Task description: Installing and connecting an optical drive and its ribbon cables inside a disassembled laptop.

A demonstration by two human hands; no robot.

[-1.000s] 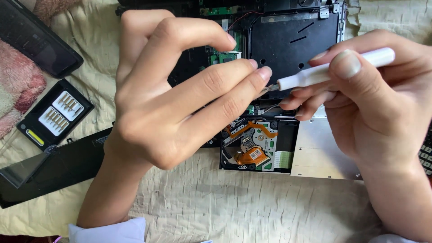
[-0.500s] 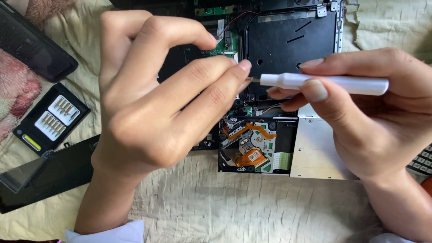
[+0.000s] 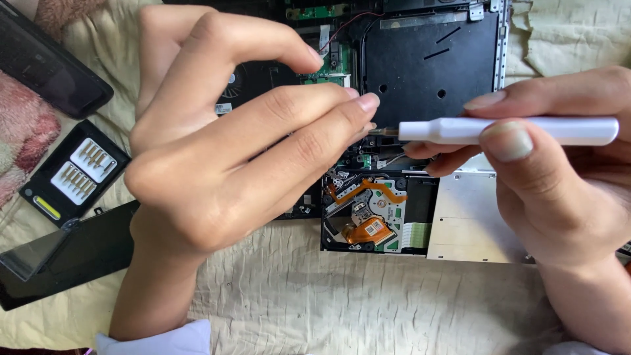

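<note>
Seen from the head camera, a black bit case [image 3: 70,174] lies open at the left on a pale, wrinkled cloth [image 3: 328,309], its two rows of small metal bits [image 3: 84,167] seated in their slots and a yellow strip near its lower corner. Beside it, nearer the viewer, rests a flat black panel [image 3: 72,253] with a clear plastic corner, and a dark slab [image 3: 49,62] sits at the far left on a pink patterned fabric [image 3: 20,128]. At centre, an opened laptop [image 3: 427,72] lies with its cover off, showing a green circuit board, a fan and a red wire at the far edge; an exposed optical drive [image 3: 371,213] with orange ribbon cable and a silver metal plate [image 3: 470,220] sit at its near edge. The two hands hover over the laptop and hide much of its middle. The left hand [image 3: 223,151] is loosely curled, thumb arched apart above the fingers, with its fingertips [image 3: 367,102] brought to the metal tip of a white screwdriver [image 3: 509,130]; whether they pinch the tip or only touch it cannot be told. The right hand [image 3: 559,177] is closed around the screwdriver's white handle, thumb pressed on the near side and fingers on the far side, holding it level above the laptop, pointing left.
</note>
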